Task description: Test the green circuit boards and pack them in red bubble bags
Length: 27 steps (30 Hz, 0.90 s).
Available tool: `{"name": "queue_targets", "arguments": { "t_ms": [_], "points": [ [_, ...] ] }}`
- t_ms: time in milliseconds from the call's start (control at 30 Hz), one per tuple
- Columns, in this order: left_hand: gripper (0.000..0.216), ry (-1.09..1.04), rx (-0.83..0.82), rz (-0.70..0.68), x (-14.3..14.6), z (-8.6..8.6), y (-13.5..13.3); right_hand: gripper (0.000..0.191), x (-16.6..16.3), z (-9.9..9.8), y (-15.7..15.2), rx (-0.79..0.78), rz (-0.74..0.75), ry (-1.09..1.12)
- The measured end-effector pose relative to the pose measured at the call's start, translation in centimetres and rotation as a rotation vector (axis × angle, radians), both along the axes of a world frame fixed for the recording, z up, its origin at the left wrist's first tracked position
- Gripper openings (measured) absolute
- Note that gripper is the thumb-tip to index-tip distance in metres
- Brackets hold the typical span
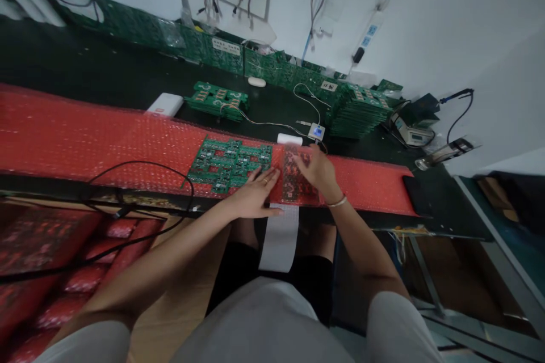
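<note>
My left hand [255, 193] lies flat, fingers outstretched, on the right edge of a green circuit board panel [215, 164] and the red bubble wrap beside it. The panel rests on a long strip of red bubble wrap [106, 130]. Just to the right, another circuit board [293, 176] shows through a layer of the wrap. My right hand [321, 173], with a bracelet at the wrist, is over this covered board's right side, thumb and fingers apart. Its fingertips are partly hidden. A white paper strip [279, 241] hangs from the table edge between my legs.
Green board stacks stand behind, one at centre [219, 101] and a taller one [357, 110] at right. A small white device [315, 131] with cables lies near my right hand. A black phone [415, 195] sits right. Red wrapped packages [80, 272] fill a box lower left.
</note>
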State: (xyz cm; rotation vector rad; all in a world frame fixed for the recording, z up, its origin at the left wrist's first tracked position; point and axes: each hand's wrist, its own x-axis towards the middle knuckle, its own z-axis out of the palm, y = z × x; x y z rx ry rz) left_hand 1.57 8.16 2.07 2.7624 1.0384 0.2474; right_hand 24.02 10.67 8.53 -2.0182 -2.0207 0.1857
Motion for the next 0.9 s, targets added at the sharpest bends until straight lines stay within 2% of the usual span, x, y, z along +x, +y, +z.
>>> {"name": "queue_targets", "arguments": {
  "t_ms": [67, 133, 233, 300, 367, 433, 533, 600, 733, 833, 900],
  "points": [
    [0.103, -0.034, 0.025, -0.005, 1.1, -0.2, -1.1, 0.066, 2.8, -0.8, -0.2, -0.004, -0.062, 0.223],
    [0.092, -0.057, 0.053, 0.033, 1.9, -0.4, -1.8, 0.056, 4.6, -1.7, -0.3, -0.147, -0.009, 0.548],
    [0.08, -0.078, 0.072, 0.086, 2.7, -0.6, -2.0, 0.045, 5.1, -2.4, 0.0, -0.348, 0.006, 0.961],
    [0.079, -0.078, 0.07, 0.074, 3.0, -0.4, -2.0, 0.042, 5.0, -2.4, 0.3, -0.44, -0.043, 1.059],
    [0.078, -0.075, 0.061, 0.033, 3.1, -0.2, -1.7, 0.044, 5.3, -1.9, 0.6, -0.461, -0.08, 1.056],
    [0.072, -0.065, 0.058, 0.036, 3.0, 0.0, -1.1, 0.061, 6.3, -1.2, 0.7, -0.393, -0.114, 1.009],
    [0.068, -0.014, 0.048, 0.159, 2.8, -0.4, 0.0, 0.1, 8.6, 0.1, 0.6, -0.299, -0.145, 0.851],
    [0.072, 0.026, 0.023, 0.195, 2.7, -0.7, 0.7, 0.107, 10.0, 1.2, 0.3, -0.27, -0.096, 0.671],
    [0.072, 0.053, 0.009, 0.155, 3.4, -1.1, 0.9, 0.09, 11.7, 3.3, -0.1, -0.242, 0.025, 0.198],
    [0.071, 0.052, 0.014, 0.139, 4.8, -0.9, 0.5, 0.076, 11.5, 4.6, -0.1, -0.29, 0.004, -0.144],
    [0.071, 0.059, 0.001, 0.139, 5.8, -0.7, 0.4, 0.068, 10.7, 5.3, 0.0, -0.321, 0.0, -0.293]
  ]
}}
